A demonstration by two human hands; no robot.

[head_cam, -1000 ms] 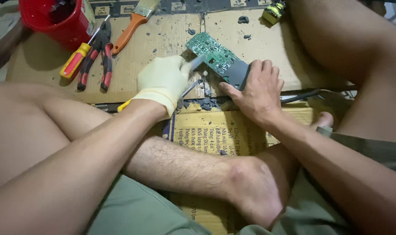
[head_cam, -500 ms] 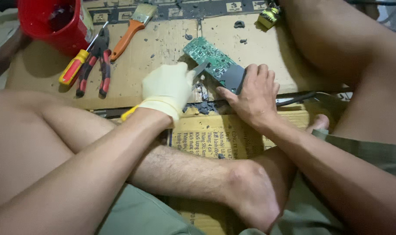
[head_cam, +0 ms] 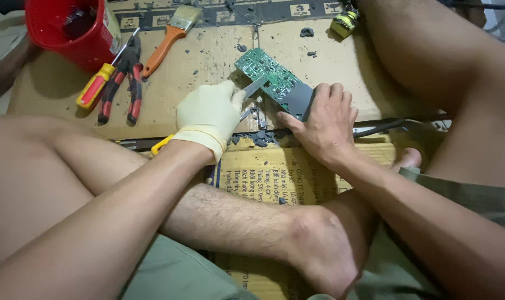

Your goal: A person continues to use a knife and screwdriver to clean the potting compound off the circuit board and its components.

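Board (head_cam: 270,79) (green) on cardboard (head_cam: 208,61): right hand (head_cam: 323,123) flat on it, gloved left hand (head_cam: 207,115) fisted round scraper (head_cam: 254,88). Nearby one bucket (head_cam: 75,30), screwdriver (head_cam: 100,83), pliers (head_cam: 125,83), brush (head_cam: 169,39).

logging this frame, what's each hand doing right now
Left hand: gloved, shut on a flat blade tool against the circuit board.
Right hand: open, fingers pressing the circuit board down.

Green circuit board (head_cam: 272,78) flat on cardboard, metal blade (head_cam: 254,88) tip against its edge
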